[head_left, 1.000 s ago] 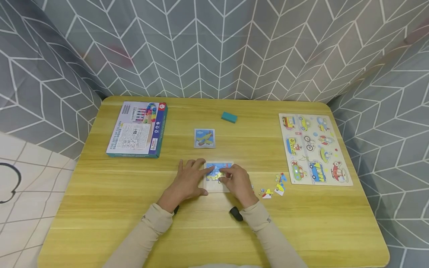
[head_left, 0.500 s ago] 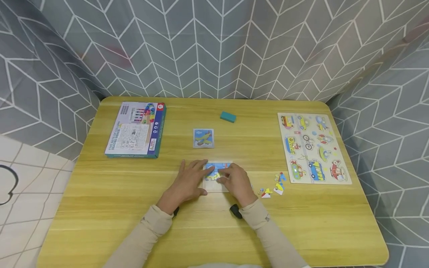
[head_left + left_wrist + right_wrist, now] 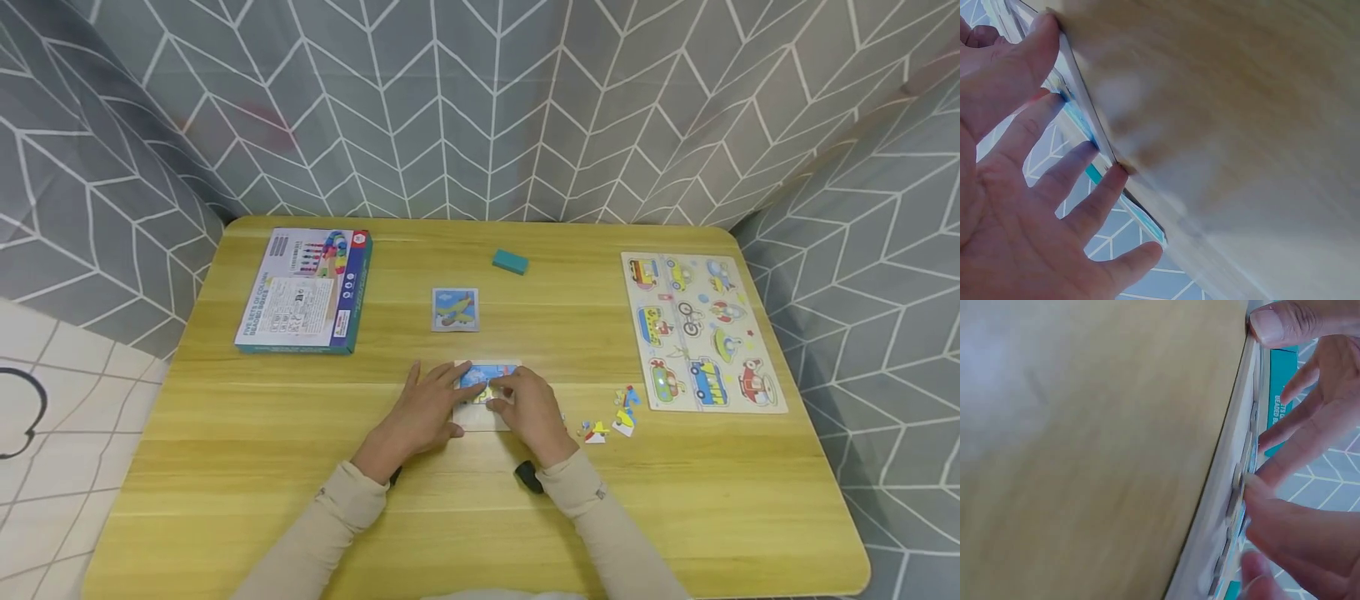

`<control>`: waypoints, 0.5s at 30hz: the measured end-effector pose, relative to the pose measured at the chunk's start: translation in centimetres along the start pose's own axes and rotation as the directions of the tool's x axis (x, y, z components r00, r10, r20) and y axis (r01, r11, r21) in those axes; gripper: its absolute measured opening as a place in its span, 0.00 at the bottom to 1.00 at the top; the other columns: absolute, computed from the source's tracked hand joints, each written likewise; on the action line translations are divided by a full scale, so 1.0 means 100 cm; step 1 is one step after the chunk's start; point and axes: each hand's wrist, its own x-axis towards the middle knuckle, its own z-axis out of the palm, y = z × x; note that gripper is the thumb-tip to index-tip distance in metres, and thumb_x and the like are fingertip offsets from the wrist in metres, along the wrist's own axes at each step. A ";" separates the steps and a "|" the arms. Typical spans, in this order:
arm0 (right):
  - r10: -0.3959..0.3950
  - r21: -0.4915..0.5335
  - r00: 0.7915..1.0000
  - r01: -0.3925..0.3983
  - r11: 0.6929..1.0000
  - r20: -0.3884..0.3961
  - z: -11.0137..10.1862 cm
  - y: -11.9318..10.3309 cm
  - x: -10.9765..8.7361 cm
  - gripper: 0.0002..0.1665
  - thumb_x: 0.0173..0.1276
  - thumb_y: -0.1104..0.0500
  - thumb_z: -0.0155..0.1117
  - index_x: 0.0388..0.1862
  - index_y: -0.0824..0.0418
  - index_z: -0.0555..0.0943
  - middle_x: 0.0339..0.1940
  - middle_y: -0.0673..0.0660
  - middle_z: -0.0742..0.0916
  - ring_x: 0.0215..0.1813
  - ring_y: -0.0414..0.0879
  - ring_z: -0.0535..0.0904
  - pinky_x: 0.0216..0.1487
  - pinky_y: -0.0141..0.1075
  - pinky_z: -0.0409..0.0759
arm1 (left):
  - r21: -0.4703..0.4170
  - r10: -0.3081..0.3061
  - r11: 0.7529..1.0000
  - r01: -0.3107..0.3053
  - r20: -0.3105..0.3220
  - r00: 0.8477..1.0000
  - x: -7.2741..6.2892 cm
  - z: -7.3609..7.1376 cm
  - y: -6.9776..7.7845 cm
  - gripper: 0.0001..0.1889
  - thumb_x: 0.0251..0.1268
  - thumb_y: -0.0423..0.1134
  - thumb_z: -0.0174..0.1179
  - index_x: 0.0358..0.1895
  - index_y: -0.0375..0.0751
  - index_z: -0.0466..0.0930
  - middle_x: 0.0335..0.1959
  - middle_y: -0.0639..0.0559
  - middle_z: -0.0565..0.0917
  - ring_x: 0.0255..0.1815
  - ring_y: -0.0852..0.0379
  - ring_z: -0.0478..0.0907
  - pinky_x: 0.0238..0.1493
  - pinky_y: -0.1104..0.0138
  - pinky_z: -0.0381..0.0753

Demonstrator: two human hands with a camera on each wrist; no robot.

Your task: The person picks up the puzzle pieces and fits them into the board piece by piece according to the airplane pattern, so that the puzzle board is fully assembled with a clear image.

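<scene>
A small wooden jigsaw tray [image 3: 468, 421] lies in front of me, its upper part filled with blue and yellow pieces. My left hand [image 3: 420, 412] is spread along its left side, index finger stretched over the pieces and thumb at the lower-left edge. In the left wrist view, the left fingers [image 3: 1100, 200] are straight and well apart. My right hand [image 3: 534, 408] pinches a puzzle piece [image 3: 491, 392] between thumb and index finger, down at the tray; the fingers mostly cover it. Several loose puzzle pieces [image 3: 597, 433] lie right of that hand.
A picture card [image 3: 454, 310] with a yellow plane lies beyond the tray, a teal block [image 3: 511, 262] farther back. At the left is a boxed bead set [image 3: 292, 292]. A wooden vehicle board [image 3: 703, 333] lies at the right. Curtains [image 3: 480, 108] hang behind the table.
My left hand has shifted slightly, its index finger now reaching farther right and lower over the pieces, near the right fingertips. The right hand has stayed at nearly the same spot.
</scene>
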 end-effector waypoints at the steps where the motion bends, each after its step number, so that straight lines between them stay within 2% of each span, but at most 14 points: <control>1: -0.002 0.009 1.000 0.002 1.000 -0.019 0.000 0.001 -0.001 0.17 0.56 0.61 0.79 0.45 0.65 0.89 0.29 0.51 0.79 0.29 0.43 0.72 0.28 0.34 0.73 | 0.000 -0.001 1.000 0.001 0.002 1.000 0.000 -0.001 0.000 0.38 0.55 0.46 0.75 0.72 0.55 0.72 0.78 0.47 0.61 0.77 0.42 0.56 0.71 0.32 0.45; 5: 0.025 0.070 0.995 -0.018 0.997 -0.099 -0.008 0.009 -0.005 0.15 0.57 0.63 0.79 0.44 0.64 0.88 0.29 0.51 0.80 0.30 0.44 0.74 0.30 0.36 0.75 | -0.002 -0.009 1.000 0.009 0.010 1.000 0.000 -0.003 0.001 0.37 0.55 0.45 0.75 0.71 0.55 0.73 0.78 0.47 0.61 0.76 0.42 0.56 0.71 0.32 0.44; 9: 0.098 0.142 0.981 -0.074 0.987 -0.168 -0.023 0.020 -0.009 0.14 0.58 0.65 0.77 0.44 0.65 0.88 0.29 0.53 0.83 0.32 0.47 0.78 0.32 0.38 0.78 | -0.006 -0.019 1.000 0.019 0.014 1.000 0.001 -0.004 0.002 0.37 0.55 0.45 0.75 0.71 0.55 0.74 0.77 0.46 0.62 0.76 0.42 0.57 0.71 0.33 0.43; 12: 0.181 0.183 0.962 -0.144 0.973 -0.205 -0.036 0.032 -0.014 0.14 0.60 0.64 0.76 0.45 0.66 0.88 0.30 0.55 0.85 0.32 0.49 0.83 0.28 0.37 0.79 | -0.022 -0.024 0.999 0.025 0.018 1.000 0.001 -0.005 0.002 0.36 0.55 0.44 0.75 0.70 0.55 0.74 0.77 0.47 0.63 0.76 0.42 0.57 0.72 0.33 0.42; 15: 0.267 0.200 0.934 -0.222 0.954 -0.237 -0.049 0.045 -0.020 0.14 0.61 0.64 0.75 0.46 0.67 0.87 0.32 0.58 0.86 0.32 0.52 0.85 0.24 0.35 0.79 | -0.035 -0.029 0.999 0.030 0.022 0.999 0.002 -0.005 0.002 0.37 0.54 0.44 0.76 0.70 0.55 0.74 0.77 0.47 0.63 0.76 0.42 0.56 0.72 0.33 0.41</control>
